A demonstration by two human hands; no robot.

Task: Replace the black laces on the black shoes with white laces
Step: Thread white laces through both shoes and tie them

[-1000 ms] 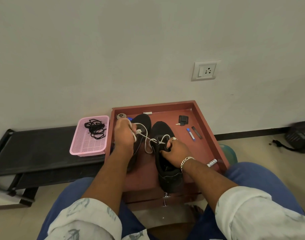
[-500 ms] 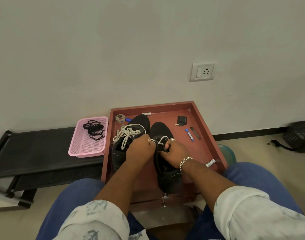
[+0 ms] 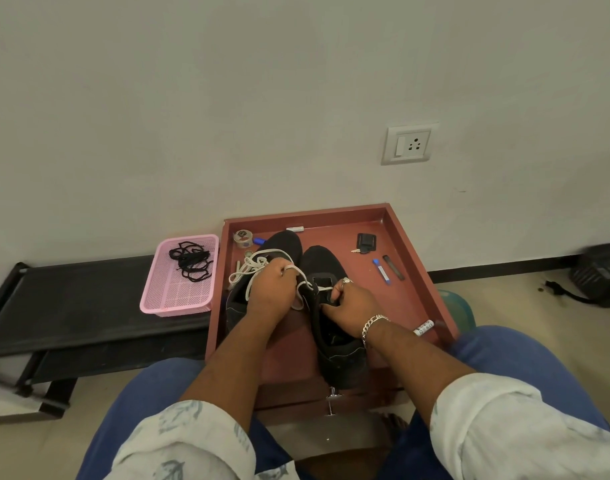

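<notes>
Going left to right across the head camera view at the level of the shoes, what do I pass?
Black bench → pink basket holding black laces → left shoe with white lace → right shoe → blue pen → black bag.

The left hand [image 3: 274, 291], which a second ago is raised over the left shoe [image 3: 262, 271] pulling the white lace [image 3: 301, 282] up and away, and half a second ago is down beside the right hand [image 3: 348, 308] at the right shoe [image 3: 331, 313], now sits a little further left with the lace looped over a finger and drawn taut across to the right shoe's eyelets. The laced front of the left shoe, hidden a second ago, shows beside the hand. The right hand's fingers now dig deeper into the right shoe's opening
</notes>
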